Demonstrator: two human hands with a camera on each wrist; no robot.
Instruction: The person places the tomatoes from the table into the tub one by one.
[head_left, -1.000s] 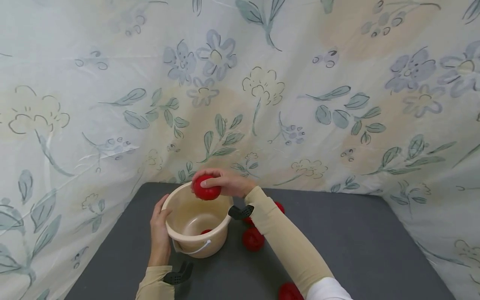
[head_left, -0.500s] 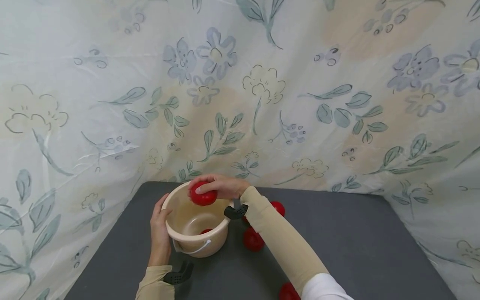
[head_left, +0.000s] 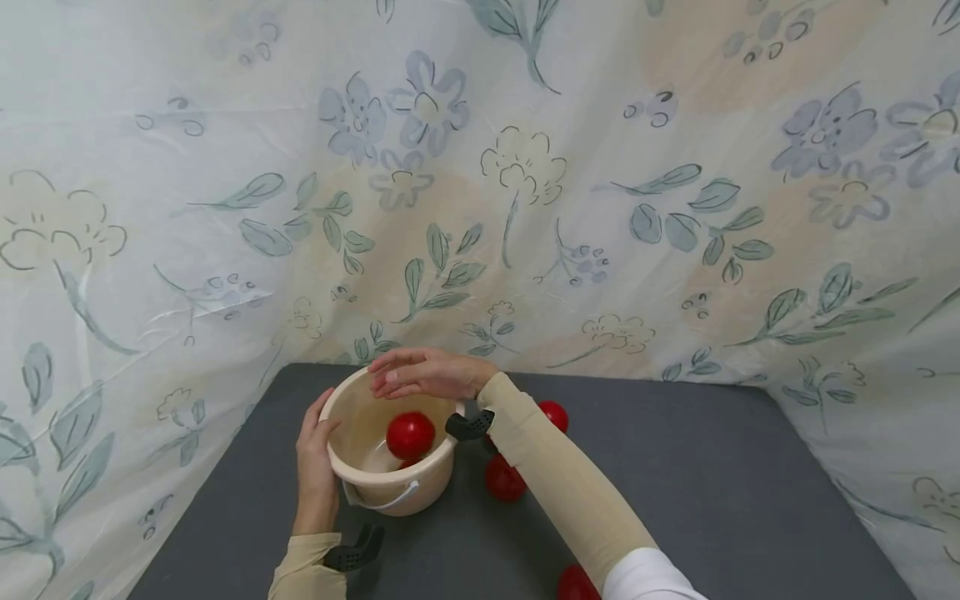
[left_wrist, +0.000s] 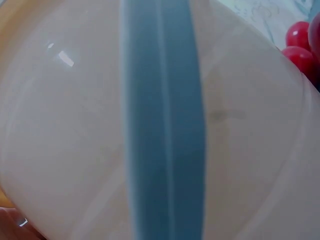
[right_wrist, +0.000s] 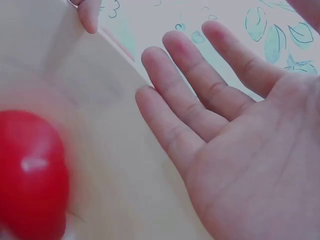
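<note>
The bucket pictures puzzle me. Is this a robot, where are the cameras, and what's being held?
No robot: these are a person's left hand and right hand, both bare. The wide picture is taken from the person's head, looking forward and down; the other two are taken from the left and right wrists. The left hand grips a cream bucket on a dark grey table. The right hand is outstretched over the bucket's opening, holding nothing. A red round thing is inside the bucket, and several more red things lie on the table to its right.
</note>
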